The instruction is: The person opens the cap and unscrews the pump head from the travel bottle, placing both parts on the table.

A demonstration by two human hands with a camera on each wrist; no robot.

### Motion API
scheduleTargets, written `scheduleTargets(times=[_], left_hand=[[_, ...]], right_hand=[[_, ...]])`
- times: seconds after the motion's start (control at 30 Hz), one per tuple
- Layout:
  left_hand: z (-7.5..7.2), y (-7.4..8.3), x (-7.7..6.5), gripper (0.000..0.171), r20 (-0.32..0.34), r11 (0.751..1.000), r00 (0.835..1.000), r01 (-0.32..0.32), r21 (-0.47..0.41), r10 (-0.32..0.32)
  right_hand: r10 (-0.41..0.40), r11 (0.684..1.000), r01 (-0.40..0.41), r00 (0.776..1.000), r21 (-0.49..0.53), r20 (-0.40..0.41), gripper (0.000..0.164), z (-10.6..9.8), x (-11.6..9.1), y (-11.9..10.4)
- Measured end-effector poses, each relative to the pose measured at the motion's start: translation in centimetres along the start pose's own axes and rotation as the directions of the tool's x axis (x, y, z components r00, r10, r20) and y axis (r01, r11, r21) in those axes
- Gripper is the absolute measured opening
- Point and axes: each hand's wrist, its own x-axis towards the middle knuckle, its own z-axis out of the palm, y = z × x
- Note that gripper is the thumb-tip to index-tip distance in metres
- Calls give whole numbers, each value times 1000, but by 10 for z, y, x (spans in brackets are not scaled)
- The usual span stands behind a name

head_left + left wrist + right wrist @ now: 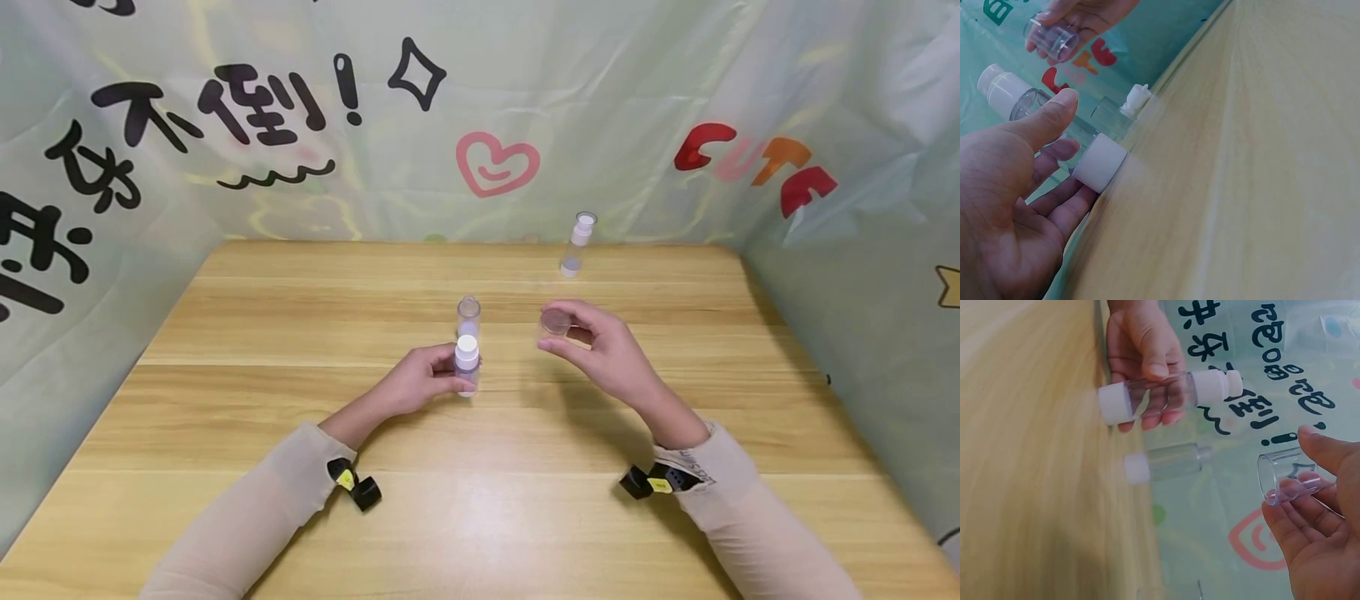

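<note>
My left hand (422,379) grips a small clear pump bottle (1163,397) with a white top and white base, holding it upright with the base close to the tabletop. The thumb lies across the clear body (1038,106). Just behind it stands a second clear bottle (468,310), with a narrow bare neck and a white base (1136,468). To the right and above the table, my right hand (603,346) pinches a clear cylindrical cap (1288,475) between thumb and fingers. The cap's open rim faces the held bottle in the right wrist view.
Toward the back right of the wooden table (300,308) stands another bottle (577,246) with a white upper part and pale base. A printed curtain (600,108) encloses the back and both sides. Each wrist wears a small black camera (366,493).
</note>
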Motion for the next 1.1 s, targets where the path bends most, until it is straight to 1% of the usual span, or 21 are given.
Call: scheduleTargets(times=[0.33,0.57,0.67,1.1], left_hand=[[-1,1,1,40,1,1000,1000,11,5,-11],[-1,1,1,40,-2,1000,1000,2,0,-2],[0,1,1,40,-2,1000,1000,6,-1,-6],[0,1,0,40,0,1000,1000,13,5,-13]], right_hand=[[57,998,-57,998,-13,17,38,-4,-7,12],[88,995,-85,995,-52,43,43,-4,-12,19],[102,994,-99,993,-56,53,43,-5,-14,24],[110,992,-103,986,-68,121,44,-5,-20,42]])
